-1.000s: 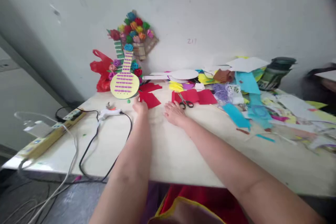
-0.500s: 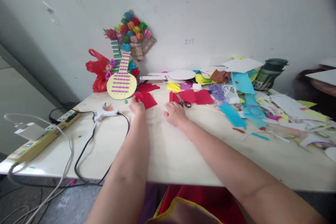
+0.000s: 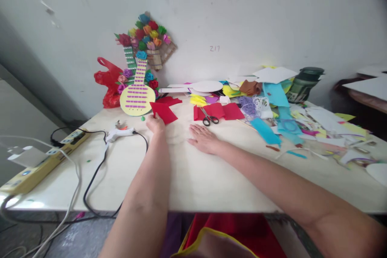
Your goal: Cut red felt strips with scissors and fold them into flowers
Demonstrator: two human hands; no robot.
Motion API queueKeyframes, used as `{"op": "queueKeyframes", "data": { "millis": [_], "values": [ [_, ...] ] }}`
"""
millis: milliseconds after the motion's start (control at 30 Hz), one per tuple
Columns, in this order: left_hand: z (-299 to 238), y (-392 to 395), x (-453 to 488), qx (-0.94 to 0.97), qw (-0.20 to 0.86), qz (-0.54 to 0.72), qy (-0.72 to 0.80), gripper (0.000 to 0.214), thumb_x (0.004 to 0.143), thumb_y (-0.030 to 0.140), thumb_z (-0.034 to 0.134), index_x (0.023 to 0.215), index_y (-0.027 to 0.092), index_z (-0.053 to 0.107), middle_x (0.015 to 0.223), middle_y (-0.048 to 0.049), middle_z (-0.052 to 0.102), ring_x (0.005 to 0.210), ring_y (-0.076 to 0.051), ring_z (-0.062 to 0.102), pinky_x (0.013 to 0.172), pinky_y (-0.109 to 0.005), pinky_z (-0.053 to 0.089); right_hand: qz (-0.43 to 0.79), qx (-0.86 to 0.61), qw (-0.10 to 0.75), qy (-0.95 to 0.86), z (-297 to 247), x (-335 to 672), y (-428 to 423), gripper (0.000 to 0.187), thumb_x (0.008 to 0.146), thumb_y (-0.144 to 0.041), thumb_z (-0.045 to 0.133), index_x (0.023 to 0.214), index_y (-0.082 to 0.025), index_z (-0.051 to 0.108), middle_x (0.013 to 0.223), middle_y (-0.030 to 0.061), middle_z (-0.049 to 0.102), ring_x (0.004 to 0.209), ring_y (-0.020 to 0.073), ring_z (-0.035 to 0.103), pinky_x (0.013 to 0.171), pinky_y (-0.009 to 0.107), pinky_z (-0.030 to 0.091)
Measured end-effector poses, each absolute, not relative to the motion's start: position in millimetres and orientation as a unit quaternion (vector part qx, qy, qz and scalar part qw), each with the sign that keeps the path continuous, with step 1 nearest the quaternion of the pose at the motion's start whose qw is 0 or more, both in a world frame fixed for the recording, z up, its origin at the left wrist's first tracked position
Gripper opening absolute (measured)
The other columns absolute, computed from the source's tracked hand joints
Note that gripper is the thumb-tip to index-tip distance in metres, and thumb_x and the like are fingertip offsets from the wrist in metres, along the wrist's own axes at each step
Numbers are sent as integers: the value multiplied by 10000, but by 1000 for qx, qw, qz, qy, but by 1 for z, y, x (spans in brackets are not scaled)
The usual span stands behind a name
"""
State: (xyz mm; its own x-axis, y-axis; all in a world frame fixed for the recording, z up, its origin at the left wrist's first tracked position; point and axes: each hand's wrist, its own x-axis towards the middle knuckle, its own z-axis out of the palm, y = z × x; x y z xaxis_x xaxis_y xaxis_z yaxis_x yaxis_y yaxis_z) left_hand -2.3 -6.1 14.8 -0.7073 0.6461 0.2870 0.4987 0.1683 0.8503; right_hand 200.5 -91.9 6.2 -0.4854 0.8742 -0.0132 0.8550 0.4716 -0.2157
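My left hand [image 3: 156, 123] pinches the lower left edge of a square of red paper [image 3: 165, 113], left of the table's middle. Flat on the table lies my right hand [image 3: 204, 138], palm down, fingers stretched out and holding nothing. Just beyond its fingertips, black-handled scissors [image 3: 209, 118] rest with their blades over a creased strip of red paper [image 3: 232, 111]. Another red paper piece [image 3: 171, 100] lies behind the square. A yellow cardboard guitar shape [image 3: 137, 100] with purple stripes leans upright behind my left hand.
A white glue gun [image 3: 121, 133] and its black cord lie at left, near a yellow power strip [image 3: 45, 161] with a white charger. Paper flowers [image 3: 148, 32] and a red plastic bag [image 3: 110, 82] stand behind. Paper scraps [image 3: 332, 123], purple yarn [image 3: 249, 107] and a green bottle [image 3: 305, 84] fill the right side.
My right hand has drawn back from the scissors and flattened out. The red square in my left hand has turned slightly, its left corner now showing above my fingers. The view has shifted a little.
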Motion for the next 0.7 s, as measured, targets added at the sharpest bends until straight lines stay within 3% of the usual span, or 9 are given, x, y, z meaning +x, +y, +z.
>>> {"op": "queueKeyframes", "data": {
  "millis": [67,133,200,267,400,533,700],
  "values": [
    [15,-7,-2,383,64,507,769,225,797,270,446,793,126,619,760,-134,623,738,-228,570,730,-324,410,72,-486,52,-869,7,219,-97,633,875,-483,195,1384,-109,240,1461,54,168,1336,173,145,1070,328,100],
    [15,-7,-1,391,58,490,777,251,803,300,436,759,135,620,734,-132,621,722,-228,567,719,-322,409,14,-491,82,-867,8,237,-103,532,890,-405,227,1318,-132,384,1411,67,316,1284,173,283,1037,315,179],
    [15,-6,-1,400,51,477,781,278,807,328,424,721,145,614,716,-130,619,712,-230,566,709,-323,408,-60,-546,119,-827,8,255,-108,468,895,-353,240,1098,-121,592,1212,122,548,1122,204,477,950,333,282],
    [14,-5,-1,406,44,467,785,293,807,347,416,693,153,603,710,-133,619,712,-236,567,703,-326,407,-119,-596,120,-785,9,268,-109,470,886,-340,267,899,-83,661,954,169,650,938,238,569,831,349,348],
    [13,-4,-1,415,34,465,781,304,811,360,398,660,167,577,721,-145,621,744,-256,576,714,-341,408,-158,-620,155,-753,16,277,-97,388,867,-307,324,816,-113,656,852,139,659,834,223,585,711,311,360],
    [15,-6,-1,409,43,488,770,333,829,361,356,625,180,548,723,-160,612,806,-287,580,756,-390,405,-115,-643,211,-727,27,258,-77,362,876,-326,317,850,-157,635,869,103,658,821,204,585,659,280,359],
    [18,-10,-2,373,84,540,749,226,755,342,495,594,192,547,672,-132,594,864,-309,563,808,-466,377,-27,-631,300,-716,25,216,-65,326,874,-335,327,887,-180,613,859,76,663,810,182,590,673,262,375]
  ]
}}
